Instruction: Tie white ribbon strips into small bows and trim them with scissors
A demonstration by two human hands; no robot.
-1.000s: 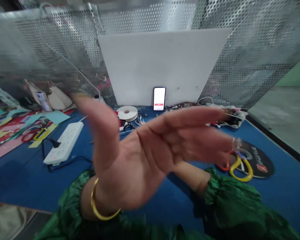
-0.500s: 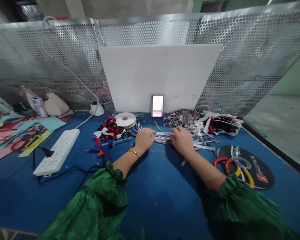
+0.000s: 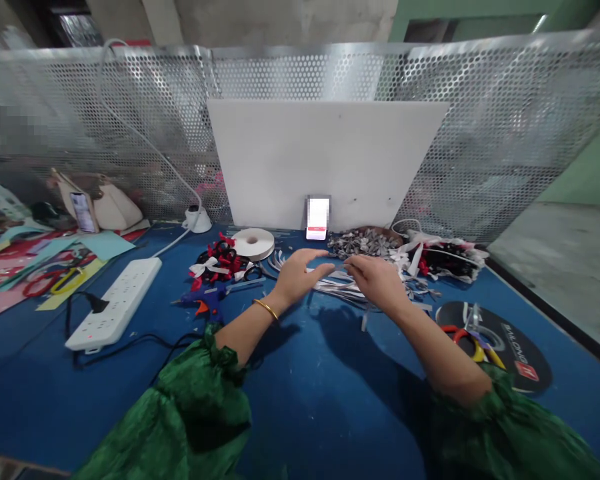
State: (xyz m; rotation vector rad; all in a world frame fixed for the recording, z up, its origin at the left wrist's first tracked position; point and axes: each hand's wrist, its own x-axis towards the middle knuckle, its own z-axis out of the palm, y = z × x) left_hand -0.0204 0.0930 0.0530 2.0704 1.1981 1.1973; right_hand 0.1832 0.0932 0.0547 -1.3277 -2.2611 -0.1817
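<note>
Above a bundle of grey and white ribbon strips (image 3: 337, 288), my left hand (image 3: 296, 277) has its thumb and fingers stretched apart, with nothing visible between them. It wears a gold bangle. My right hand (image 3: 377, 277) is just to the right, fingertips pressed together in a pinch. Whatever sits in that pinch is too small to make out. A short pale strip (image 3: 365, 321) shows below the right hand; whether it hangs from the hand or lies on the table I cannot tell. A pile of grey ribbon bows (image 3: 370, 241) lies behind the right hand.
To the left are a white tape roll (image 3: 253, 244), red and black bow hair ties (image 3: 220, 260), a blue glue gun (image 3: 207, 299) and a power strip (image 3: 115, 307). Scissors (image 3: 475, 340) lie on a dark disc (image 3: 523, 340) at right. A phone (image 3: 317, 219) leans against a white board (image 3: 330, 160).
Both hands have lifted off the ribbon strips. The left hand's fingers have spread and released the pale ribbon stretched between the hands; the right hand's fingers stay pinched. The view has shifted slightly.
</note>
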